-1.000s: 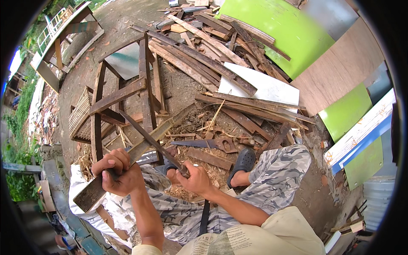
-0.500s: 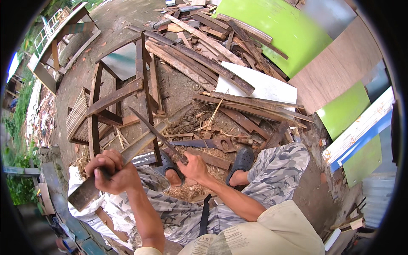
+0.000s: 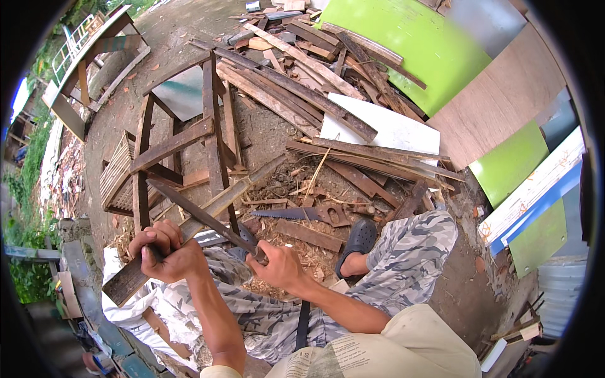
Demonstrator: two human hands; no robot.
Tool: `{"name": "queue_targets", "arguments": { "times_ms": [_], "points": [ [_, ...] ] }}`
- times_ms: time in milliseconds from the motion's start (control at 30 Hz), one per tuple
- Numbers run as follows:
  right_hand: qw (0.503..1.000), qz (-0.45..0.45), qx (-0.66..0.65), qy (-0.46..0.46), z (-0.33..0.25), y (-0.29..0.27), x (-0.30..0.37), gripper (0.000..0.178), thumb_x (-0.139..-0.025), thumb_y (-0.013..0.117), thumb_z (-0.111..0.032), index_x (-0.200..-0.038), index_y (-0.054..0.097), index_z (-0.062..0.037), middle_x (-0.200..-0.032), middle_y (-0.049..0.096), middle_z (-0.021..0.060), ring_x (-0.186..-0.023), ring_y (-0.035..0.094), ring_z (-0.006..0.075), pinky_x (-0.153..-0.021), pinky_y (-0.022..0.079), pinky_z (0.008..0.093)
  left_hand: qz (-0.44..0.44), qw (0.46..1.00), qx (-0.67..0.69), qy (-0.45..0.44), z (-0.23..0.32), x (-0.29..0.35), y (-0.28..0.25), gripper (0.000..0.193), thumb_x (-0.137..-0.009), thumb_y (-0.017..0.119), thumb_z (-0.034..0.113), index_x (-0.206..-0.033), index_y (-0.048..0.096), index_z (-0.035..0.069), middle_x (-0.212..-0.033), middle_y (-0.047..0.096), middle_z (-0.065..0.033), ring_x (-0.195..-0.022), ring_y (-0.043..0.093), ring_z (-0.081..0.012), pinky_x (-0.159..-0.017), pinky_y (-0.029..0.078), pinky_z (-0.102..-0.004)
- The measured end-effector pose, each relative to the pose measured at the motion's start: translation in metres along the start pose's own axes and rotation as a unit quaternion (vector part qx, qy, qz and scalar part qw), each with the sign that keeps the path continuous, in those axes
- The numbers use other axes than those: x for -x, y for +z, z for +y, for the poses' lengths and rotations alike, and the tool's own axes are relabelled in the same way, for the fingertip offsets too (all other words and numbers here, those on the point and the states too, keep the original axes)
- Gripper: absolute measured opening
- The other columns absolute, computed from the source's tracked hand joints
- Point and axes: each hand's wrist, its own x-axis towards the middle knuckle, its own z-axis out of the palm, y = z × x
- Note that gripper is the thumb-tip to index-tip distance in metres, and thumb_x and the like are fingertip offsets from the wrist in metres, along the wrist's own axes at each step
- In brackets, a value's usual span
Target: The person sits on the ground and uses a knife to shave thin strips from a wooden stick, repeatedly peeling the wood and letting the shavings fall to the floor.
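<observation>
My left hand [image 3: 167, 253] is wrapped round a long wooden strip [image 3: 236, 190], whose dark lower end sticks out at the lower left. The strip slants up and away to the right. In my right hand [image 3: 280, 268] I grip a machete [image 3: 201, 215], a long dark blade lying across the strip and pointing up to the left. My right fingers hide its handle. Between my feet and the wood scraps, a handsaw [image 3: 302, 213] with a wooden handle lies on the ground. A short wood block [image 3: 310, 235] rests just below it.
Straight ahead on the left stands a dark wooden frame [image 3: 170, 148]. Long boards [image 3: 302, 94] are heaped beyond, near a white panel [image 3: 378, 126]. Green sheets [image 3: 409, 50] and a plywood sheet [image 3: 498, 104] line the right. Shavings cover the ground by my clogs [image 3: 360, 242].
My right hand has moved slightly down and left, and the machete blade has swung left and lower across the strip. My left hand stays nearly in place.
</observation>
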Motion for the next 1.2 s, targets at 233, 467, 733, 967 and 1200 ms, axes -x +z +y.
{"name": "queue_targets", "arguments": {
  "times_ms": [233, 467, 733, 967, 1200],
  "points": [
    [0.994, 0.006, 0.012, 0.109, 0.038, -0.002, -0.021, 0.023, -0.083, 0.069, -0.024, -0.087, 0.062, -0.0023, -0.062, 0.064, 0.0175, -0.060, 0.067, 0.0364, -0.059, 0.053, 0.0451, 0.017, 1.000, -0.009, -0.013, 0.001, 0.007, 0.008, 0.026, -0.085, 0.045, 0.030, -0.084, 0.056, 0.007, -0.050, 0.024, 0.0021, -0.042, 0.024, -0.0108, -0.043, 0.020, -0.0276],
    [0.980, 0.011, -0.021, 0.195, 0.090, 0.010, -0.045, 0.028, -0.082, 0.069, -0.029, -0.086, 0.064, -0.0019, -0.065, 0.066, 0.0186, -0.066, 0.068, 0.0373, -0.061, 0.052, 0.0469, -0.009, 1.000, -0.009, -0.013, -0.001, 0.008, 0.020, 0.024, -0.089, 0.041, 0.028, -0.087, 0.048, 0.005, -0.052, 0.022, 0.0018, -0.044, 0.023, -0.0099, -0.045, 0.020, -0.0263],
    [0.998, 0.030, 0.022, 0.042, 0.064, 0.013, -0.036, 0.027, -0.080, 0.071, -0.025, -0.086, 0.065, 0.0004, -0.068, 0.066, 0.0208, -0.064, 0.067, 0.0400, -0.060, 0.052, 0.0460, 0.014, 1.000, -0.009, -0.007, -0.001, 0.001, 0.013, 0.023, -0.085, 0.043, 0.028, -0.084, 0.052, 0.007, -0.051, 0.025, 0.0017, -0.042, 0.024, -0.0104, -0.043, 0.020, -0.0271],
    [0.995, -0.006, 0.007, 0.098, 0.049, 0.009, -0.037, 0.029, -0.080, 0.072, -0.027, -0.090, 0.066, 0.0002, -0.065, 0.067, 0.0168, -0.058, 0.067, 0.0341, -0.058, 0.052, 0.0467, 0.034, 0.999, -0.015, -0.006, 0.004, 0.002, 0.000, 0.025, -0.086, 0.043, 0.028, -0.086, 0.050, 0.004, -0.052, 0.023, 0.0024, -0.043, 0.023, -0.0096, -0.046, 0.021, -0.0264],
    [0.983, 0.024, 0.076, 0.165, 0.125, 0.010, -0.072, 0.024, -0.084, 0.068, -0.027, -0.081, 0.064, -0.0031, -0.065, 0.067, 0.0137, -0.051, 0.064, 0.0251, -0.049, 0.049, 0.0378, 0.065, 0.998, -0.017, 0.005, -0.006, -0.008, 0.001, 0.023, -0.087, 0.042, 0.027, -0.083, 0.050, 0.006, -0.053, 0.025, 0.0017, -0.042, 0.022, -0.0099, -0.043, 0.019, -0.0265]
  ]
}}
